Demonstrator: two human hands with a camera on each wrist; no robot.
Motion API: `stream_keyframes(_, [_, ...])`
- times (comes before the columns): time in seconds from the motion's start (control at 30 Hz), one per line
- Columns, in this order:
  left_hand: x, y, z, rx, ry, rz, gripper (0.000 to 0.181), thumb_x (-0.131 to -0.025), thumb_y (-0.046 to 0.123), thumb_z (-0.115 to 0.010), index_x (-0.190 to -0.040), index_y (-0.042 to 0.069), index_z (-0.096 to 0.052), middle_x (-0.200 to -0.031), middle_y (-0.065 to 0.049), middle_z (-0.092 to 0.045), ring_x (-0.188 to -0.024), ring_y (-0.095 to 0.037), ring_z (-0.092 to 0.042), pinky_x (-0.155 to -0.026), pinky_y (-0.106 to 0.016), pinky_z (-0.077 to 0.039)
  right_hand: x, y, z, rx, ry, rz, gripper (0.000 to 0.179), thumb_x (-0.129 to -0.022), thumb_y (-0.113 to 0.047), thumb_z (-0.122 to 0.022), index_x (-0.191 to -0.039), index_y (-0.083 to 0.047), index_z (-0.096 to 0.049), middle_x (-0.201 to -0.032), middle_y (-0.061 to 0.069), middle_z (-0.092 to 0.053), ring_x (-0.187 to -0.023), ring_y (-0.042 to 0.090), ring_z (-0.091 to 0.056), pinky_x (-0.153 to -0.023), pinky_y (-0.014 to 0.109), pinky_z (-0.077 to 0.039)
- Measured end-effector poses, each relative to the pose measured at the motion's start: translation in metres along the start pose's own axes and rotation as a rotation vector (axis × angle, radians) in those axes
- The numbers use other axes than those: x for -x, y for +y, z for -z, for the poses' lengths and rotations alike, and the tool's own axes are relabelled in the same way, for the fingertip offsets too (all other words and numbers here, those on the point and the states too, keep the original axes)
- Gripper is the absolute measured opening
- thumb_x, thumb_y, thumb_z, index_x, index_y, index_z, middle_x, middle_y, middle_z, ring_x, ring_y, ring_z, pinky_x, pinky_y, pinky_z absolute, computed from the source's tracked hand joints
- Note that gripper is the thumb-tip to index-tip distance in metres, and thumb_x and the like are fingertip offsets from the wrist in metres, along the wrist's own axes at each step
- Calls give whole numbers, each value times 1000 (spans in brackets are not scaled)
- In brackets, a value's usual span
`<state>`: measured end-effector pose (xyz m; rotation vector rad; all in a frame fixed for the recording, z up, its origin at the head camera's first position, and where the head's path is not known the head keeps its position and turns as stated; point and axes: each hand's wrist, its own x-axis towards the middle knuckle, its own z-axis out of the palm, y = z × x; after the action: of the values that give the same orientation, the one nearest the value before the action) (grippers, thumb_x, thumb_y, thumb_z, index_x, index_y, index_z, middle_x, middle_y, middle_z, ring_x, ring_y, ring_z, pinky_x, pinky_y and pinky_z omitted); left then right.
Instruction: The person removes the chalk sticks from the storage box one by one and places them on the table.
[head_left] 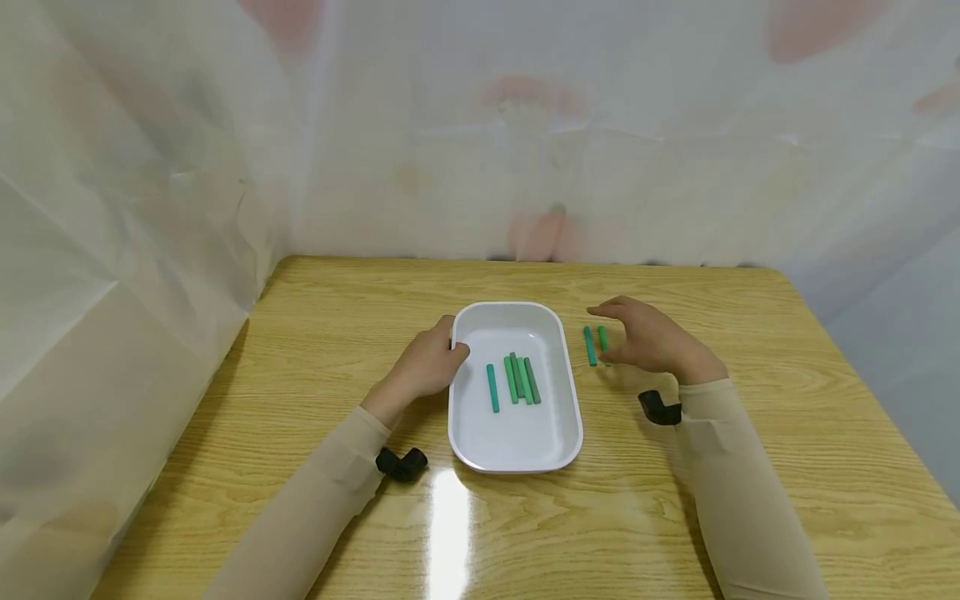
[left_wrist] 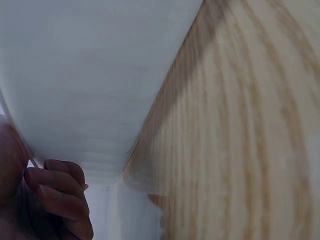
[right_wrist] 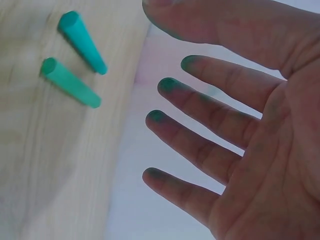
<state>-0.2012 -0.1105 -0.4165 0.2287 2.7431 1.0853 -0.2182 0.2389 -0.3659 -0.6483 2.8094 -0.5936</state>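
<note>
My left hand [head_left: 426, 365] grips the left rim of a white tray [head_left: 517, 446], thumb over the edge and fingers curled underneath on the outside. Inside the tray lie a teal chalk stick [head_left: 492, 388] and, beside it, several green chalk sticks [head_left: 512, 380] in a loose row. To the right of the tray my right hand [head_left: 652, 340] hovers with fingers spread, holding nothing. Close by it on the table are another teal chalk stick [right_wrist: 82, 40] and a bright green one [right_wrist: 70, 82], side by side. Green smudges mark the right fingertips [right_wrist: 169, 84].
Everything stands on a wood-grain table [head_left: 360, 308]. Pale sheeting with faint reddish patches [head_left: 547, 237] hangs behind it and along the left side. A black wrist mount [head_left: 660, 408] sticks out from the right sleeve, another [head_left: 401, 464] from the left.
</note>
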Motion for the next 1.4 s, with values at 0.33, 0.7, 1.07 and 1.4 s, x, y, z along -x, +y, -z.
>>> stream_keyframes(0.33, [0,-1,0,-3,1,11,51,-104,28,-47,-150,7,-42,-124,-16,-69,-93,-23,-70,-74,-34,-57,3,-15,6,32,17,39,70,-90,-18,-77,-153,-3,-49,-153,24,-48,-141,48,-45,-113,64,-39])
stream_keyframes(0.7, [-1,-2,0,-3,1,6,52,-104,28,-47,-151,6,-41,-126,-18,-68,-93,-24,-70,-74,-34,-57,9,-31,10,40,37,73,73,-90,-21,-79,-154,-5,-48,-153,22,-48,-140,45,-46,-111,64,-40])
stream_keyframes(1.07, [-1,-1,-1,-3,2,5,52,-105,28,-47,-152,6,-42,-126,-17,-68,-93,-24,-69,-74,-34,-57,12,-46,9,53,45,123,72,-89,-20,-80,-153,-5,-49,-152,22,-49,-140,44,-47,-110,62,-43])
stream_keyframes(1.4, [-1,-1,-1,1,4,3,50,-105,28,-48,-150,6,-43,-126,-17,-68,-94,-24,-69,-75,-34,-57,13,-59,5,40,57,156,69,-88,-19,-82,-149,-6,-55,-147,17,-56,-136,40,-52,-110,59,-45])
